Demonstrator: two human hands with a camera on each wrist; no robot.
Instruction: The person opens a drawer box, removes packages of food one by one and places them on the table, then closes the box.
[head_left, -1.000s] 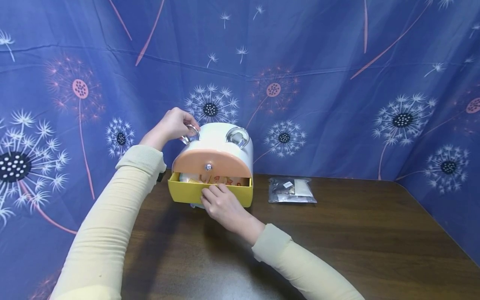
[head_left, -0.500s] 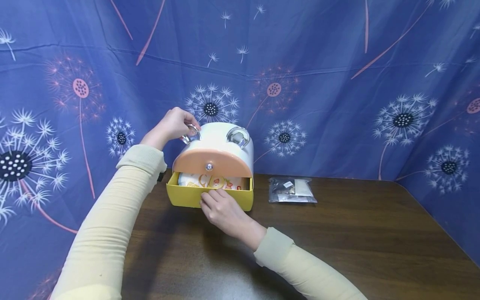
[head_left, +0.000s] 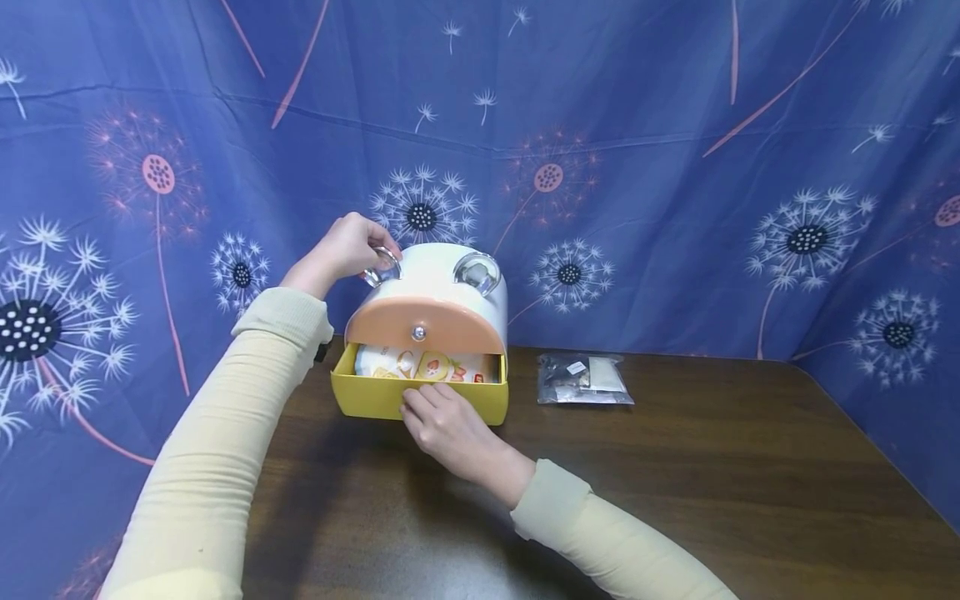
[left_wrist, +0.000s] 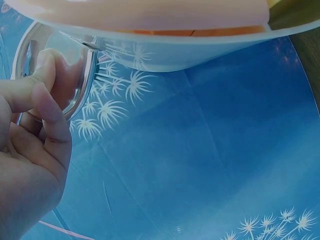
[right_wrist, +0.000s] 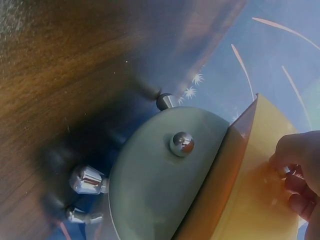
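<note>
A rounded storage box point(head_left: 431, 267) with a white shell stands on the table, its orange upper drawer point(head_left: 465, 323) closed. The yellow middle drawer point(head_left: 375, 400) is pulled partway out; a white package point(head_left: 386, 362) with fruit prints lies inside. My left hand point(head_left: 347, 247) grips the silver ring-shaped ear point(left_wrist: 90, 85) at the box's top left. With curled fingers, my right hand point(right_wrist: 305, 167) pinches a small shiny knob point(right_wrist: 287, 170) on the yellow drawer's front, mostly hidden by the fingers. Beneath it, a grey-green lower drawer front point(right_wrist: 155, 185) shows in the right wrist view.
To the right of the box lies a clear plastic bag point(head_left: 585, 381) with a white piece and small parts inside. A blue dandelion-print cloth point(head_left: 660, 192) hangs close behind the brown wooden table point(head_left: 712, 467). Silver feet point(right_wrist: 89, 180) hold the box up.
The yellow drawer has slid farther out toward me with my right hand, showing more of the printed package. My left hand has stayed on the ear.
</note>
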